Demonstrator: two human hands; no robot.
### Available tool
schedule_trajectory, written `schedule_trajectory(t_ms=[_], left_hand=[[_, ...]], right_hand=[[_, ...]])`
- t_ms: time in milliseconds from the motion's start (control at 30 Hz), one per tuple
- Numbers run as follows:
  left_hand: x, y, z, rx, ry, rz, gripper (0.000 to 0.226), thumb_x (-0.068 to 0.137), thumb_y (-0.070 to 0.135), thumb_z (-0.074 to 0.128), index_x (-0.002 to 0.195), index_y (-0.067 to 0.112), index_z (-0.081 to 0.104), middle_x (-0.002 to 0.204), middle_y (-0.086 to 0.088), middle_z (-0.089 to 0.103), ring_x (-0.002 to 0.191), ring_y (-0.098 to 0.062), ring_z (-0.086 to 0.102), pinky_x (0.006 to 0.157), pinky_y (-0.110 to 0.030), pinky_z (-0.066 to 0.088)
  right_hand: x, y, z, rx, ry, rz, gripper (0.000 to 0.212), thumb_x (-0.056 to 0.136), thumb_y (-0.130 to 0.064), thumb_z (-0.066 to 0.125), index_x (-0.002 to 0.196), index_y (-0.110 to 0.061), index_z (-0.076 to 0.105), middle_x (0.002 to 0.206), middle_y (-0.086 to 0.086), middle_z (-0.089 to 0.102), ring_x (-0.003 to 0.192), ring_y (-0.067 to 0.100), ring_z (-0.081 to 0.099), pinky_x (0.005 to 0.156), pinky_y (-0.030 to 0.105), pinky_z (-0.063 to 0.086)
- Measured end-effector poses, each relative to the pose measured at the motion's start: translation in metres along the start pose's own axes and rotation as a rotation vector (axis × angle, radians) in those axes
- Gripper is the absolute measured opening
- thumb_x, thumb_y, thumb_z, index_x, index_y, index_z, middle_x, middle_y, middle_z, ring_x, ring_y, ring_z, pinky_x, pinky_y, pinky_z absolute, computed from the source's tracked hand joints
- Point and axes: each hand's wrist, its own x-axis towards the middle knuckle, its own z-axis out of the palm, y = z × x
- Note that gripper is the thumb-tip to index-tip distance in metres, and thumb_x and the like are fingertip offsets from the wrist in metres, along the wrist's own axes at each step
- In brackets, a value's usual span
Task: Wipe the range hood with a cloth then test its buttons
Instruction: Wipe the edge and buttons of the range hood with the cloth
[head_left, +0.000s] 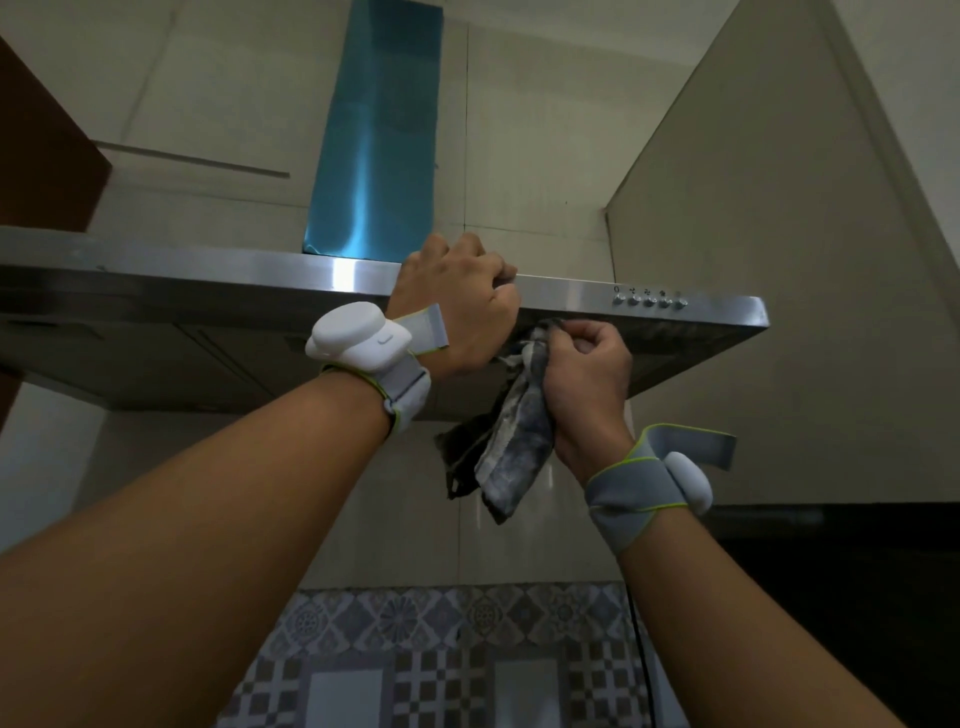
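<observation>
the brushed stainless-steel range hood (208, 280) juts out from the tiled wall overhead, a blue-filmed chimney duct (374, 145) rising from its top. the left hand (457, 296) curls its fingers over the hood's front edge and grips it. just beside and below it, the right hand (587, 374) is closed around a mottled grey cloth (519, 441), whose top bunches against the hood's underside while the rest hangs down. a row of round silver buttons (649, 300) sits on the front panel, right of both hands. patterned wall tiles (441, 649) show below.
</observation>
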Motion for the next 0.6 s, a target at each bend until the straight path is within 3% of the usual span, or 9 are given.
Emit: schedule_trajectory(t_ms=[300, 433, 600], left_hand=[[0.002, 0.0, 0.002, -0.003, 0.003, -0.001, 0.061, 0.082, 0.04, 0.023, 0.126, 0.026, 0.062, 0.124, 0.0, 0.057, 0.109, -0.024, 0.044, 0.091, -0.036, 0.035], [0.005, 0.005, 0.002, 0.028, -0.014, -0.002, 0.06, 0.082, 0.042, 0.023, 0.125, 0.027, 0.062, 0.124, 0.0, 0.056, 0.11, -0.025, 0.044, 0.091, -0.038, 0.036], [0.011, 0.026, 0.01, 0.006, -0.04, 0.032, 0.059, 0.081, 0.041, 0.024, 0.119, 0.024, 0.066, 0.119, -0.001, 0.056, 0.108, -0.026, 0.044, 0.092, -0.04, 0.041]], right_hand=[[0.011, 0.0, -0.018, 0.053, 0.085, -0.038, 0.009, 0.089, -0.01, 0.062, 0.089, -0.017, 0.056, 0.077, 0.001, 0.065, 0.069, 0.01, 0.062, 0.069, 0.026, 0.052], [0.009, 0.005, -0.015, 0.004, 0.007, 0.004, 0.008, 0.088, -0.014, 0.063, 0.087, -0.02, 0.058, 0.08, 0.004, 0.069, 0.073, 0.014, 0.065, 0.07, 0.031, 0.054], [0.021, 0.001, -0.03, 0.072, 0.087, 0.022, 0.011, 0.088, -0.012, 0.063, 0.084, -0.02, 0.057, 0.076, 0.001, 0.067, 0.07, 0.013, 0.064, 0.073, 0.034, 0.054]])
